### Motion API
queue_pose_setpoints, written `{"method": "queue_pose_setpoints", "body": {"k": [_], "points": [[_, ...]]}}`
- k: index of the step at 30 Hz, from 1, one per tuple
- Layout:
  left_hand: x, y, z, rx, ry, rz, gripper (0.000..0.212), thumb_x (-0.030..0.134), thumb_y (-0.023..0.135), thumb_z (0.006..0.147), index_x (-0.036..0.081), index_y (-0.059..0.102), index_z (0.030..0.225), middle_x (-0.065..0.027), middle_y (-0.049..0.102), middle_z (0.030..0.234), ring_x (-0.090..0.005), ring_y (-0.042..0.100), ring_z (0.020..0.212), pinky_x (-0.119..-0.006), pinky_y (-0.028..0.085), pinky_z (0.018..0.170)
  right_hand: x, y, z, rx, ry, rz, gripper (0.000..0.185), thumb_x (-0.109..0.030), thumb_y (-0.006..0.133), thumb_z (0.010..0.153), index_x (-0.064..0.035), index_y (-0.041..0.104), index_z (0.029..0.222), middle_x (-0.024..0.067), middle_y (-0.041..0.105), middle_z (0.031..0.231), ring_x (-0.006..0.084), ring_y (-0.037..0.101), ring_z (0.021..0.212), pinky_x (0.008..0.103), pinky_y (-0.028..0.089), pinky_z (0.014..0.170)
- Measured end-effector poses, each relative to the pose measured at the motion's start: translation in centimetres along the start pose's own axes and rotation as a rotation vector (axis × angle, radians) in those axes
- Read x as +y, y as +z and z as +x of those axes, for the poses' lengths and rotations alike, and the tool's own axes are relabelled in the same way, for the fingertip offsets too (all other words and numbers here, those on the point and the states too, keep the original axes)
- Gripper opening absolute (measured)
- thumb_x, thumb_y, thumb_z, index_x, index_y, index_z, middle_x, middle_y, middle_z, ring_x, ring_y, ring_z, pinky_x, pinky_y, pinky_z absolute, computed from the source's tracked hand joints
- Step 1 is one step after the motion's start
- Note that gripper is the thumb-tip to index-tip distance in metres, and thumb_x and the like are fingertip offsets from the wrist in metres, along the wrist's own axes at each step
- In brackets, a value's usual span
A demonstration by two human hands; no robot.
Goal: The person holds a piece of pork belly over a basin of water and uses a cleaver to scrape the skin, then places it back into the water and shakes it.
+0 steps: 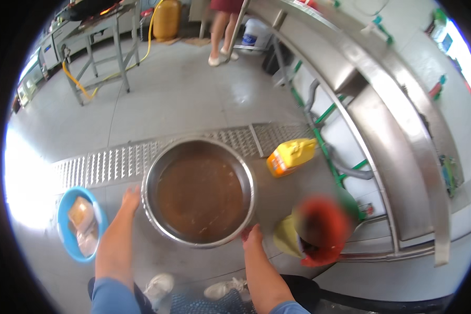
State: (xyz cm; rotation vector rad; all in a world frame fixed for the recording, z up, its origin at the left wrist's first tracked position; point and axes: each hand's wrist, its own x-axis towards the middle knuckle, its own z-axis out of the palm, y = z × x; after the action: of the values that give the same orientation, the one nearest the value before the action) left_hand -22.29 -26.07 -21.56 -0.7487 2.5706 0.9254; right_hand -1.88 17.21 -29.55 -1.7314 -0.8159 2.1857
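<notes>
A large round metal basin (200, 196) with brown liquid inside is in front of me, over the floor by the drain grate. My left hand (131, 199) is at the basin's left rim, its fingers apart. At the lower right rim is my right hand (252, 235), its fingertips partly hidden at the basin's edge; how firmly it grips is not clear. To the left of my left forearm stands a light blue plastic tub (62, 235) holding plastic-wrapped items.
A metal drain grate (121, 161) crosses the floor behind the basin. A yellow plastic jug (294, 155) and a blurred red container (333, 235) stand to the right, beside a stainless steel sink unit (392, 157). Another person (222, 35) stands farther back, near a yellow gas cylinder (167, 19).
</notes>
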Motion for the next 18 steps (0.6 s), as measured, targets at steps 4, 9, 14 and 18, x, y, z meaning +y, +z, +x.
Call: {"method": "queue_pose_setpoints", "body": {"k": [4, 9, 14, 18], "points": [[-4.0, 0.2, -0.3, -0.133, 0.184, 0.133, 0.074, 0.045, 0.057, 0.095, -0.002, 0.035, 0.147, -0.0286, 0.04, 0.148, -0.0417, 0.038, 0.139, -0.043, 0.032, 0.116, -5.2, 0.5, -1.5, 0.022, -0.26, -0.761, 0.031, -0.037, 0.048, 0.102, -0.0085, 0.058, 0.104, 0.0063, 0.064, 0.086, 0.0209, 0.063, 0.08, 0.0392, 0.051, 0.069], [0.6, -9.2, -6.7, -0.026, 0.522, 0.257, 0.07, 0.039, 0.065, 0.091, -0.003, 0.043, 0.142, -0.0266, 0.043, 0.147, -0.0398, 0.039, 0.138, -0.044, 0.03, 0.116, -9.3, 5.5, -11.6, -0.455, -0.885, -1.608, 0.028, -0.026, 0.053, 0.096, -0.0062, 0.065, 0.113, 0.0136, 0.069, 0.112, 0.0279, 0.067, 0.099, 0.0403, 0.052, 0.085], [3.2, -13.3, -16.5, 0.015, 0.688, 0.216, 0.068, 0.035, 0.065, 0.09, -0.001, 0.044, 0.143, -0.0254, 0.043, 0.147, -0.0389, 0.038, 0.139, -0.044, 0.03, 0.116, -10.9, 3.9, -20.7, -0.758, -1.096, -1.39, 0.03, -0.025, 0.052, 0.097, -0.0071, 0.063, 0.118, 0.014, 0.069, 0.109, 0.0316, 0.066, 0.098, 0.0398, 0.052, 0.085], [0.0, -12.9, -16.7, 0.095, 0.652, 0.216, 0.074, 0.036, 0.067, 0.088, -0.001, 0.04, 0.146, -0.0254, 0.041, 0.148, -0.0387, 0.038, 0.139, -0.044, 0.03, 0.117, -9.3, 2.9, -23.2, -0.826, -1.196, -1.362, 0.028, -0.024, 0.053, 0.096, -0.0079, 0.063, 0.117, 0.0161, 0.068, 0.112, 0.034, 0.064, 0.106, 0.0414, 0.05, 0.09]]}}
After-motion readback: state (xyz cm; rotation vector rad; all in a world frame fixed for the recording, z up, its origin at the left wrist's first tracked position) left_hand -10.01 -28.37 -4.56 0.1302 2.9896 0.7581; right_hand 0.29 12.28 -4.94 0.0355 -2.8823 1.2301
